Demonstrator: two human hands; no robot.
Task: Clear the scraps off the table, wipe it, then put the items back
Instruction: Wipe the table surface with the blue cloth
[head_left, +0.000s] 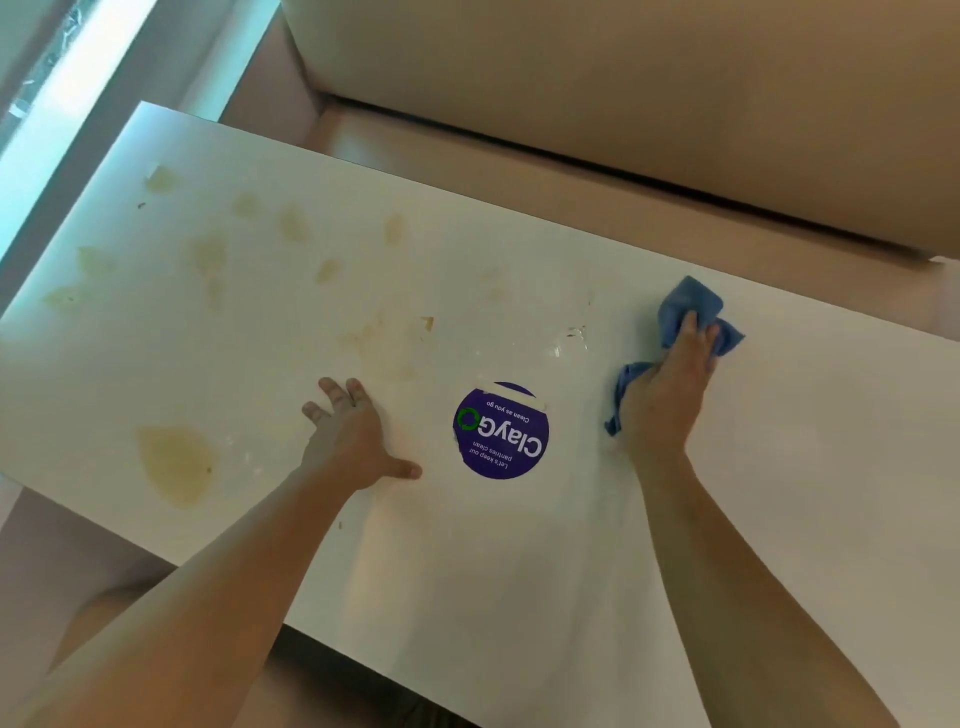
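Head: right hand (667, 387) grips crumpled blue cloth (688, 301) on glossy, perhaps stained table (519, 571).

Both arms outstretched — left hand (353, 436) flat, fingers spread; right hand (665, 395) grips cloth (685, 301).

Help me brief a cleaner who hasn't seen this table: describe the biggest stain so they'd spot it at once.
On the long white table, find the round purple sticker near the middle. Move past the left hand lying flat beside it, toward the table's near edge. The stain is the yellowish blotch there, bigger and darker than the faint patches farther back.
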